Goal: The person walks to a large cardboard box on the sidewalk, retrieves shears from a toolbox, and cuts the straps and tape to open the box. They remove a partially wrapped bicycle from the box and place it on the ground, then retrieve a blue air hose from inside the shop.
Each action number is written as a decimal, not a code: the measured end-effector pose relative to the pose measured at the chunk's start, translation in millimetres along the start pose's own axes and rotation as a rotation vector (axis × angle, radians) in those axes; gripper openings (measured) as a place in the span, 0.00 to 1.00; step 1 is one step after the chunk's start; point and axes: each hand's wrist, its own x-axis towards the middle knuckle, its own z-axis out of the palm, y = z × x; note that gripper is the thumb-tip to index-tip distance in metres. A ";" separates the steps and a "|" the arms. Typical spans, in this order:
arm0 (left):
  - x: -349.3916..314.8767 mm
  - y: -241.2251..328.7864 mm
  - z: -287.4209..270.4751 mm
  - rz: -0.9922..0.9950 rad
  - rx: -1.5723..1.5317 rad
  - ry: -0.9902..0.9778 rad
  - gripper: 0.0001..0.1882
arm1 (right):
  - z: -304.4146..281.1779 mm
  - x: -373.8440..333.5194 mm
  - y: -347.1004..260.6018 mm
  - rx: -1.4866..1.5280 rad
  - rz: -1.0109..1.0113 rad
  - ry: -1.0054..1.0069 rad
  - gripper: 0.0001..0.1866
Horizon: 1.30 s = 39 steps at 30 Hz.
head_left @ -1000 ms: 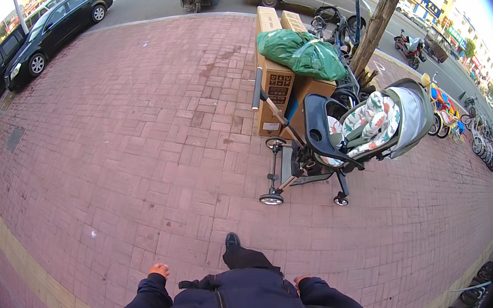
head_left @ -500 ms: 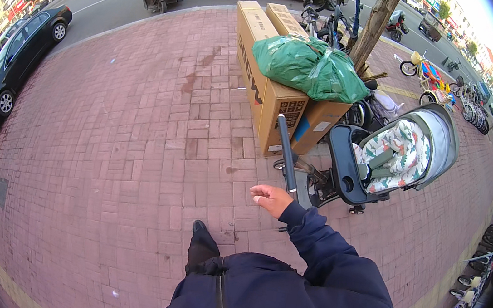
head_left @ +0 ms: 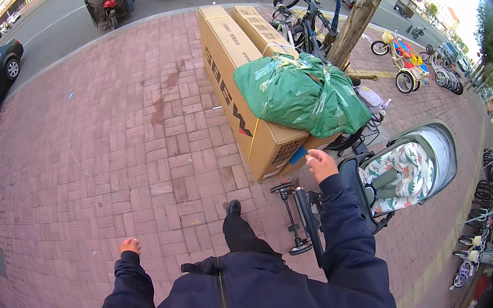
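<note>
The right hand [head_left: 321, 166] is held with its fingers loosely bent and parted, and the stroller [head_left: 406, 173] is seen just to its right, with the dark handlebar [head_left: 310, 229] nearer to the body than this hand. Ahead of the same hand, the green bag [head_left: 305, 93] is laid over cardboard boxes [head_left: 226, 50]. The left hand [head_left: 130, 246] is held above brick paving [head_left: 87, 163], well apart from the stroller; whether its fingers are closed together cannot be told.

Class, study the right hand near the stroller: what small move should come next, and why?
Probably lower the right hand toward the handlebar of the stroller: the hand looks empty and loosely curled, and the handlebar, close by in view, is unheld.
</note>
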 end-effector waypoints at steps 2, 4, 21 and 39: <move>10.5 2.0 26.7 -0.087 0.052 -0.063 0.17 | -8.8 58.8 17.0 -0.015 -0.027 0.148 0.24; 6.4 -5.3 46.7 -0.333 -0.003 -0.190 0.13 | -18.8 112.2 29.0 -0.262 -0.067 0.351 0.27; 190.7 196.0 144.9 -0.003 1.234 -0.443 0.15 | -71.0 280.1 1.6 -0.770 0.384 0.571 0.41; 353.7 482.9 469.4 0.110 0.656 -0.472 0.16 | -82.5 258.7 -76.2 -0.288 0.334 1.132 0.48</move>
